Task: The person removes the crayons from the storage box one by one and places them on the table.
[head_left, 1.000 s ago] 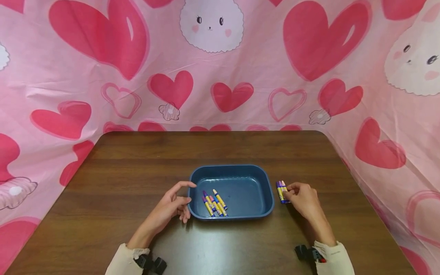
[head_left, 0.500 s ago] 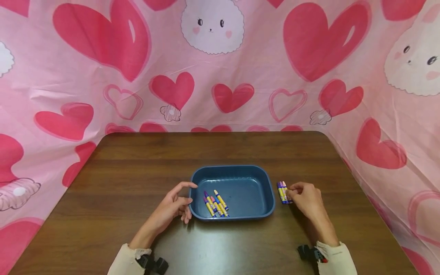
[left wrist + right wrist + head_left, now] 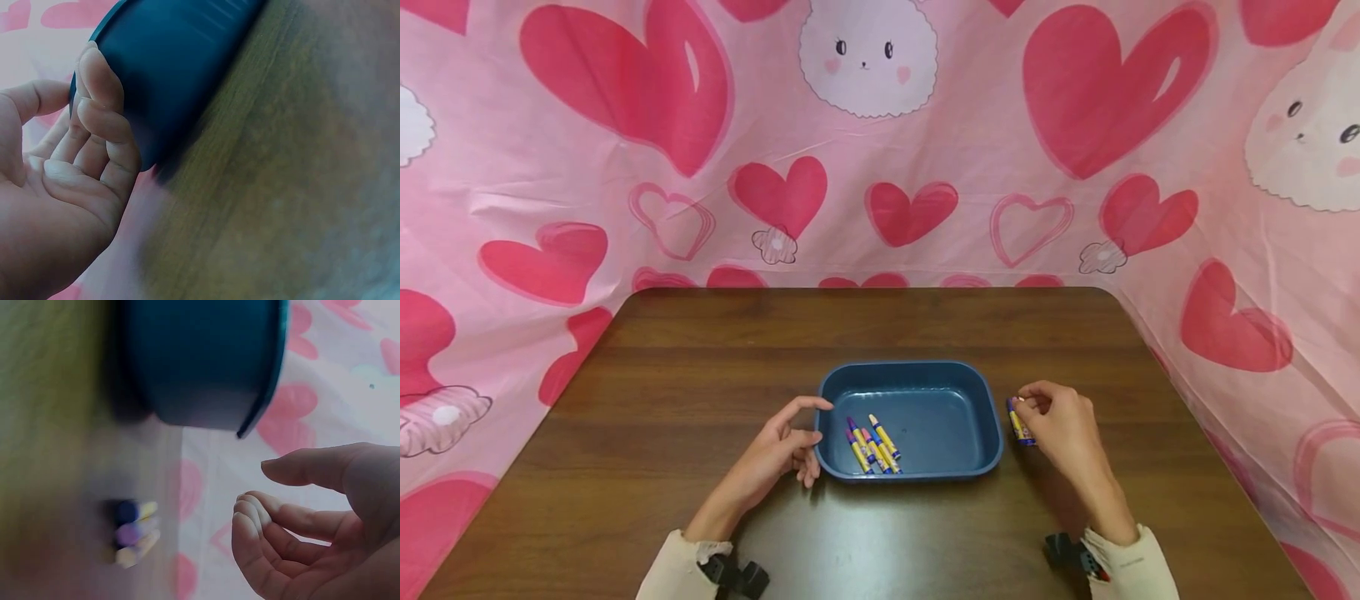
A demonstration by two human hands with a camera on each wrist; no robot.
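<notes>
At the left end of the blue tray (image 3: 940,425), my left hand (image 3: 763,467) grips the wall. In the left wrist view the thumb meets the rim (image 3: 73,94), and the bent fingers (image 3: 103,81) lie at the outer side. My right hand (image 3: 1070,429) hovers over a small row of crayons (image 3: 1019,427) right of the tray and partly covers them. From the right wrist, blurred crayon ends (image 3: 129,534) show on the table, apart from the hand; thumb (image 3: 306,467) and fingertips are separated, with nothing between them.
Several crayons (image 3: 883,437) in yellow wrappers lie loosely in the tray's left part. The brown wooden table (image 3: 722,333) meets a pink cloth (image 3: 962,142) with hearts at the back and sides. Dark camera mounts sit on both wrists.
My right hand has shifted up and slightly left, from the crayons' right side to above their tips, covering more of them. The left hand stays at the tray.
</notes>
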